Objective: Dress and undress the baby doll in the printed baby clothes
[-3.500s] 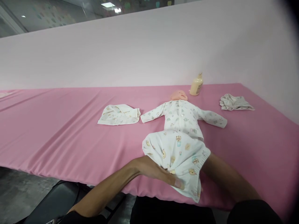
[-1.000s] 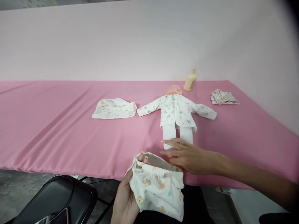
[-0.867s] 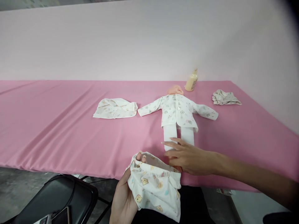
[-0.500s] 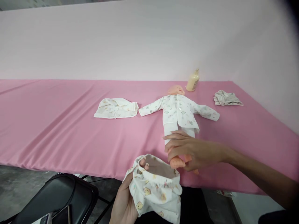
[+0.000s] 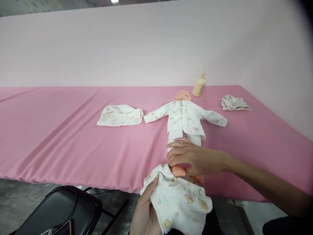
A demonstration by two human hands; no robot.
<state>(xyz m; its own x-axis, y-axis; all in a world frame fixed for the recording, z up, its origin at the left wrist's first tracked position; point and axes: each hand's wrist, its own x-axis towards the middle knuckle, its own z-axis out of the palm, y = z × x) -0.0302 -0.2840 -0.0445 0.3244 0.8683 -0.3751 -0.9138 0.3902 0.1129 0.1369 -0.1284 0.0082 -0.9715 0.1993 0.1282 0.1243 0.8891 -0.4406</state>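
The left hand [image 5: 148, 209] held the small printed pants [image 5: 181, 205] in front of the near edge of the pink table [image 5: 73, 140]; its thumb was pressing on the cloth, and the other fingers were mostly hidden. The right hand [image 5: 198, 160] had its fingers a little apart and curled around the lower legs of the doll [image 5: 183, 95]. One foot [image 5: 178, 170] came out under these fingers, at the waist opening of the pants. The doll lay on its back in a white shirt [image 5: 184, 117]. A white cloth [image 5: 119, 116] was just beside one sleeve, a bottle [image 5: 199, 86] stood near the head, and a crumpled cloth [image 5: 234, 103] lay farther right.
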